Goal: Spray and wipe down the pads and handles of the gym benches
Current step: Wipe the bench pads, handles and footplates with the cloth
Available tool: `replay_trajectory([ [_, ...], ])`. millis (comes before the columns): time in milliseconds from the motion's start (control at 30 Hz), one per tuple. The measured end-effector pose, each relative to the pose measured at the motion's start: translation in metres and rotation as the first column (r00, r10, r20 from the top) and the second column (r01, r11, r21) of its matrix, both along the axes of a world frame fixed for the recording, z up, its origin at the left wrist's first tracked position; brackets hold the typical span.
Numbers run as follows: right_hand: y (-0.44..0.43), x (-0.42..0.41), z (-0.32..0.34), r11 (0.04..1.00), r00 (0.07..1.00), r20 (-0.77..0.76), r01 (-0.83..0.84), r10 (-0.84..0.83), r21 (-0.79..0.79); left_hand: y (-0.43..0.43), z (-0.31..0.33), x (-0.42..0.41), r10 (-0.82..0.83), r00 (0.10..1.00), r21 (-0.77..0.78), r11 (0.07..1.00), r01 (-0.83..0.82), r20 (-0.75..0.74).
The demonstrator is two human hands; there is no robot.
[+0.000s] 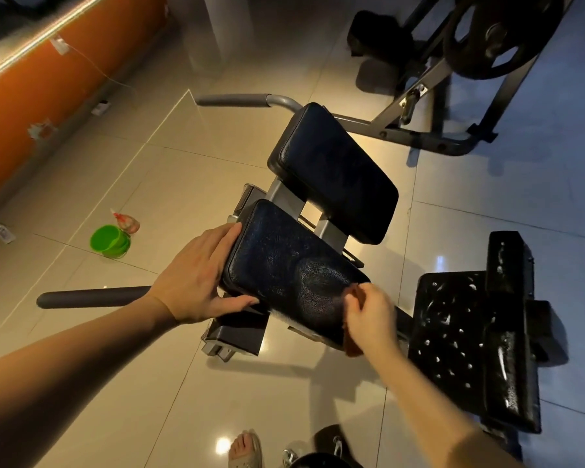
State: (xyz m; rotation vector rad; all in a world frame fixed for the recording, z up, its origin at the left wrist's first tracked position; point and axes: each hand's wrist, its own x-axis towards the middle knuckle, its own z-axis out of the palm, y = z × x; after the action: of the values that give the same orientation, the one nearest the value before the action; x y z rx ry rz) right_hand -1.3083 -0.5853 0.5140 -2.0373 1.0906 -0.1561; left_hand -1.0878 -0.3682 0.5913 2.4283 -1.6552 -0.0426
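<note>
cracked glossy vinyl pad [284, 261], glossy tile floor [149, 184]

Left forearm enters from 8 o'clock; left hand [200, 275] has fingers straight and thumb spread, bracing pad [284, 258] at its 9 o'clock end. Right forearm enters from 5 o'clock; right hand [368, 319] is blurred, fingers curled, pinching brown cloth [353, 347] at pad's 4 o'clock corner.
</note>
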Motion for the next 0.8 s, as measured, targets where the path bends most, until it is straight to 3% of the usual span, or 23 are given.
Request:
replay_trajectory([
  [100, -0.006, 0.039, 0.012, 0.997, 0.997, 0.024, 0.065, -0.066, 0.039, 0.002, -0.001, 0.0, 0.011, 1.0, 0.017, 1.0, -0.011, 0.013],
  [200, 0.03, 0.063, 0.04, 0.999, 0.981, 0.19, -0.042, 0.035, 0.029, 0.003, -0.002, -0.002, 0.037, 0.999, 0.026, 0.999, -0.038, 0.038],
  [300, 0.054, 0.033, 0.043, 0.988, 0.945, 0.298, -0.15, 0.135, 0.029, 0.006, -0.001, -0.005, 0.058, 0.998, 0.04, 0.998, -0.058, 0.014],
  [400, 0.041, -0.002, 0.017, 0.989, 0.96, 0.244, -0.145, 0.136, 0.018, 0.008, -0.003, -0.016, 0.087, 0.996, 0.013, 0.996, -0.087, -0.027],
  [500, 0.014, -0.006, -0.004, 0.992, 0.993, 0.112, 0.021, -0.035, 0.121, 0.012, -0.008, -0.032, 0.129, 0.992, 0.01, 0.992, -0.129, -0.01],
  [600, 0.0, 0.033, 0.003, 0.97, 0.98, 0.087, 0.164, -0.182, 0.177, 0.017, -0.014, -0.038, 0.151, 0.989, 0.012, 0.988, -0.151, 0.008],
  [700, 0.031, 0.063, 0.033, 0.992, 0.967, 0.253, 0.002, -0.035, 0.128, 0.017, -0.015, -0.037, 0.164, 0.986, 0.017, 0.986, -0.164, 0.027],
  [800, 0.064, 0.021, 0.034, 0.979, 0.93, 0.316, -0.205, 0.191, 0.011, 0.016, -0.015, -0.039, 0.178, 0.983, 0.018, 0.984, -0.179, 0.041],
])
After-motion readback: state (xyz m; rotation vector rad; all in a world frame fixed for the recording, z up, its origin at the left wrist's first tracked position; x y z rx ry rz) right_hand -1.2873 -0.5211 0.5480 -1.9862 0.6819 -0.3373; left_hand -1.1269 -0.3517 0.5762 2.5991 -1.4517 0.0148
